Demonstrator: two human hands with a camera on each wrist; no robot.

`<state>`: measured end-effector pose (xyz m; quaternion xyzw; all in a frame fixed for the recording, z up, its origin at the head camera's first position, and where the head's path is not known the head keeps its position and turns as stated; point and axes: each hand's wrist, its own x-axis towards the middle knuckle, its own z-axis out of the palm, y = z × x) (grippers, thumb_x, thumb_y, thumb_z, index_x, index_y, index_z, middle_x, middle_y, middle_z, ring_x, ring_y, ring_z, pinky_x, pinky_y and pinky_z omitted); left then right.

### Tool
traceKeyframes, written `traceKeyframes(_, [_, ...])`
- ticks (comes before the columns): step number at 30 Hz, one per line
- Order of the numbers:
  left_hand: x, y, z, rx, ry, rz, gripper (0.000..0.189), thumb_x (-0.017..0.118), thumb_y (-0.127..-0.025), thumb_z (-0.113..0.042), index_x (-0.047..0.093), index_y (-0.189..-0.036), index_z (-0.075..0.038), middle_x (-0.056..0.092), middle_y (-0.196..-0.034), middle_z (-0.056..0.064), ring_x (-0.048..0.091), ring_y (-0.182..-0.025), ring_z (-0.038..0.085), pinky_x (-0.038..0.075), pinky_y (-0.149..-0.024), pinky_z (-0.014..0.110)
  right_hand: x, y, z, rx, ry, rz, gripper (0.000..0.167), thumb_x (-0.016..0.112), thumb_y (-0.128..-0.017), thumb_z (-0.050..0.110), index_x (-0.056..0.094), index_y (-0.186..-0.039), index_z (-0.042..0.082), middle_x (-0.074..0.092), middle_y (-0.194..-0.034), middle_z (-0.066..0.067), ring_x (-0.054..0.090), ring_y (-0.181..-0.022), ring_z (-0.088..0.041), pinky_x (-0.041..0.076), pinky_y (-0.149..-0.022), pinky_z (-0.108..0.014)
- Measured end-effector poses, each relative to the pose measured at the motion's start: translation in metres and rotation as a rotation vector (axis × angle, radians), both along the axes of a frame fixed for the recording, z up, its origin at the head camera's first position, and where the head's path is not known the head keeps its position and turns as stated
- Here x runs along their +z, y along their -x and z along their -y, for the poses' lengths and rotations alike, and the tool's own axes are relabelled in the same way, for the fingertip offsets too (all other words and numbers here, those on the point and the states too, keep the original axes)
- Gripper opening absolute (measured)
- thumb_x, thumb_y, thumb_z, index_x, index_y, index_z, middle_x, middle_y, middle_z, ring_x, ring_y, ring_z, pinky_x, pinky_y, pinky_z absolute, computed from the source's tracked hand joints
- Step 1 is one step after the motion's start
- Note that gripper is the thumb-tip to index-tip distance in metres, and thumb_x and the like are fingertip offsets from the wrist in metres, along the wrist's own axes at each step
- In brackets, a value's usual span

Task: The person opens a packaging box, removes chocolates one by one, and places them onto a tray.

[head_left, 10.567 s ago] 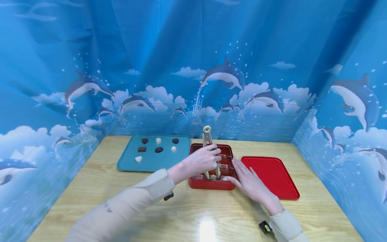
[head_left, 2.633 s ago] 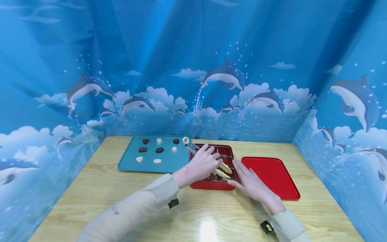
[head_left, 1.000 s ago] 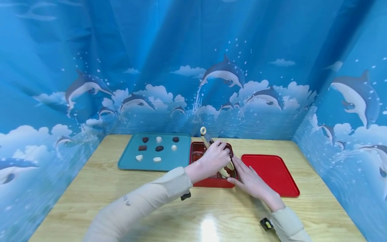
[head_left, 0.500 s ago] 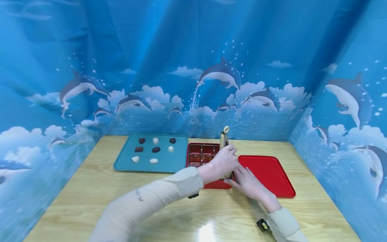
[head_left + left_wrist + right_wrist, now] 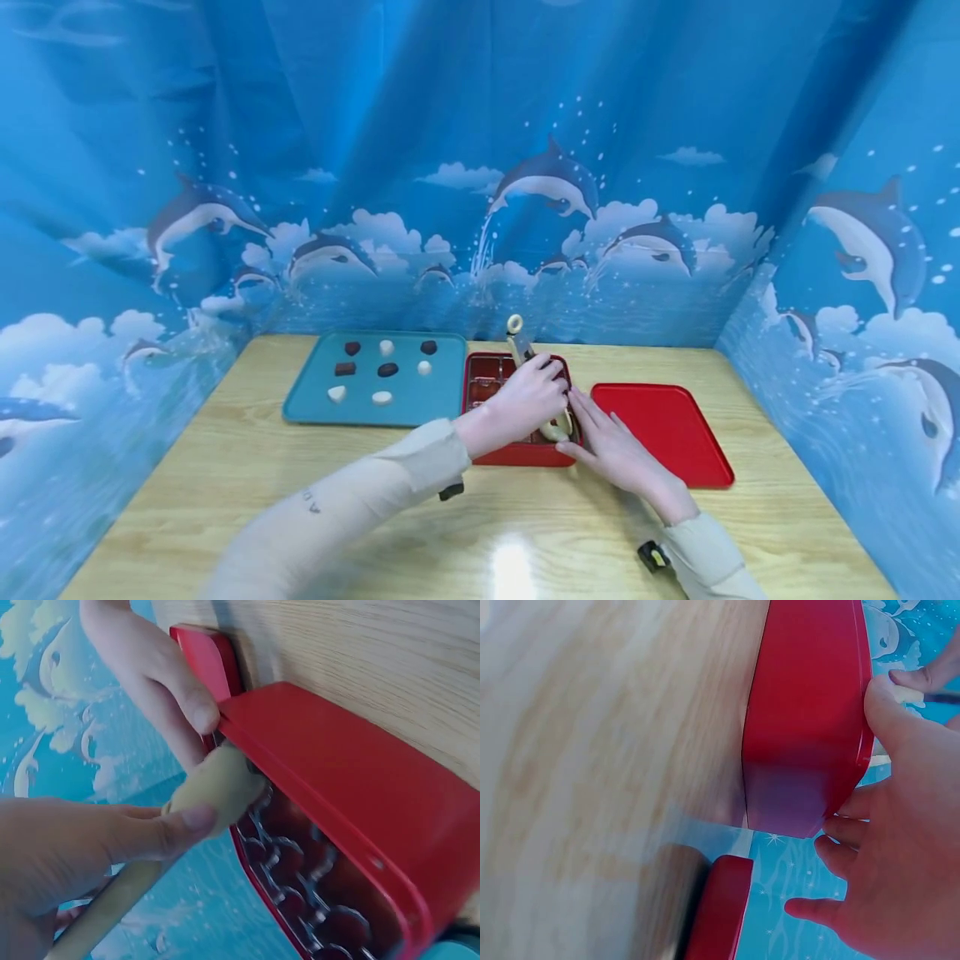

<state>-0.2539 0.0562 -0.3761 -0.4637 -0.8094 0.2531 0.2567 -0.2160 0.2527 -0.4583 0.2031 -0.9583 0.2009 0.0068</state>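
My left hand point(image 5: 527, 393) grips a pair of tongs point(image 5: 516, 342) with cream-coloured tips and a ring at the top end. The tongs slant over a red divided box point(image 5: 525, 455), and their tips reach down into its front right part. In the left wrist view my thumb presses on the tongs point(image 5: 217, 784) close to the tips; whether a piece lies between them is hidden. My right hand point(image 5: 615, 454) rests at the box's front right corner, thumb at the front rim and fairly straight fingers along the right side.
Left of the box lies a teal tray point(image 5: 315, 408) with several dark and white chocolate-like pieces, among them a white oval point(image 5: 382, 397). A red lid point(image 5: 663, 433) lies flat to the right. A dolphin-print curtain point(image 5: 480, 167) stands behind the wooden table point(image 5: 375, 517).
Since the oldest frame a white oval piece has appeared on the teal tray. Within the last half second my left hand moved left and the tongs tipped leftward. My right hand has stayed at the box.
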Motion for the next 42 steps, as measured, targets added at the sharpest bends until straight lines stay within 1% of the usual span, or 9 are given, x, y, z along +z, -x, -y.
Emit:
traceKeyframes(4, [0.001, 0.001, 0.019, 0.008, -0.045, 0.046, 0.022, 0.07, -0.095, -0.03, 0.077, -0.116, -0.033, 0.072, -0.113, -0.013, 0.059, -0.113, 0.016, 0.039, -0.1, 0.035, 0.0, 0.0, 0.001, -0.009, -0.01, 0.008, 0.09, 0.057, -0.099, 0.055, 0.02, -0.161, 0.002, 0.019, -0.167, -0.019, 0.022, -0.151, -0.043, 0.021, -0.115, -0.068])
traceKeyframes(9, [-0.001, 0.002, 0.039, 0.014, -0.099, 0.092, 0.043, 0.077, -0.088, -0.047, 0.072, -0.127, -0.031, 0.072, -0.118, -0.01, 0.059, -0.113, 0.019, 0.041, -0.102, 0.037, -0.001, 0.001, 0.0, -0.019, -0.014, -0.002, 0.089, 0.056, -0.099, 0.055, 0.02, -0.161, 0.002, 0.019, -0.167, -0.019, 0.021, -0.151, -0.043, 0.021, -0.115, -0.067])
traceKeyframes(13, [-0.005, 0.002, 0.052, -0.007, -0.189, 0.113, 0.053, 0.078, -0.083, -0.055, 0.071, -0.129, -0.03, 0.072, -0.117, -0.008, 0.061, -0.11, 0.021, 0.044, -0.098, 0.037, -0.001, -0.001, 0.001, -0.017, -0.007, -0.006, 0.09, 0.056, -0.099, 0.056, 0.02, -0.161, 0.001, 0.019, -0.167, -0.02, 0.021, -0.151, -0.044, 0.021, -0.115, -0.068])
traceKeyframes(17, [-0.009, 0.002, 0.064, -0.018, -0.26, 0.103, 0.054, 0.079, -0.083, -0.054, 0.07, -0.13, -0.03, 0.071, -0.117, -0.007, 0.062, -0.109, 0.021, 0.046, -0.092, 0.035, -0.001, -0.002, 0.002, -0.017, -0.001, 0.003, 0.089, 0.057, -0.099, 0.054, 0.019, -0.161, 0.001, 0.017, -0.167, -0.019, 0.02, -0.151, -0.044, 0.02, -0.115, -0.068])
traceKeyframes(23, [-0.012, 0.002, 0.085, 0.0, -0.35, 0.096, 0.054, 0.079, -0.084, -0.052, 0.069, -0.132, -0.029, 0.071, -0.117, -0.007, 0.061, -0.106, 0.02, 0.046, -0.088, 0.036, 0.0, -0.003, 0.002, -0.021, -0.003, 0.0, 0.091, 0.056, -0.099, 0.057, 0.02, -0.161, 0.001, 0.018, -0.167, -0.019, 0.021, -0.151, -0.044, 0.02, -0.116, -0.067])
traceKeyframes(30, [-0.017, 0.006, 0.118, 0.016, -0.489, 0.108, 0.053, 0.08, -0.085, -0.045, 0.069, -0.132, -0.024, 0.072, -0.114, -0.003, 0.059, -0.1, 0.022, 0.046, -0.082, 0.038, -0.001, -0.003, 0.002, -0.025, 0.001, 0.022, 0.094, 0.054, -0.098, 0.061, 0.018, -0.162, 0.004, 0.016, -0.168, -0.017, 0.019, -0.152, -0.043, 0.018, -0.117, -0.066])
traceKeyframes(33, [-0.018, 0.008, 0.135, 0.041, -0.551, 0.116, 0.053, 0.083, -0.083, -0.041, 0.07, -0.131, -0.022, 0.072, -0.113, 0.0, 0.06, -0.099, 0.023, 0.046, -0.083, 0.04, -0.001, -0.002, 0.003, -0.025, -0.005, 0.017, 0.094, 0.054, -0.098, 0.061, 0.018, -0.162, 0.003, 0.017, -0.168, -0.018, 0.019, -0.152, -0.043, 0.019, -0.117, -0.066])
traceKeyframes(36, [-0.018, 0.009, 0.153, 0.092, -0.59, 0.113, 0.054, 0.083, -0.082, -0.041, 0.07, -0.131, -0.021, 0.072, -0.113, 0.001, 0.06, -0.098, 0.024, 0.046, -0.081, 0.041, -0.001, -0.002, 0.003, -0.03, -0.004, 0.017, 0.093, 0.056, -0.098, 0.059, 0.018, -0.161, 0.003, 0.017, -0.167, -0.018, 0.019, -0.152, -0.043, 0.019, -0.117, -0.066])
traceKeyframes(42, [-0.021, 0.01, 0.185, 0.18, -0.611, 0.094, 0.055, 0.084, -0.081, -0.04, 0.07, -0.131, -0.021, 0.073, -0.111, 0.001, 0.061, -0.097, 0.027, 0.045, -0.077, 0.042, 0.001, -0.003, 0.003, -0.033, 0.004, 0.02, 0.093, 0.055, -0.098, 0.059, 0.018, -0.161, 0.002, 0.017, -0.167, -0.019, 0.019, -0.151, -0.043, 0.019, -0.117, -0.066])
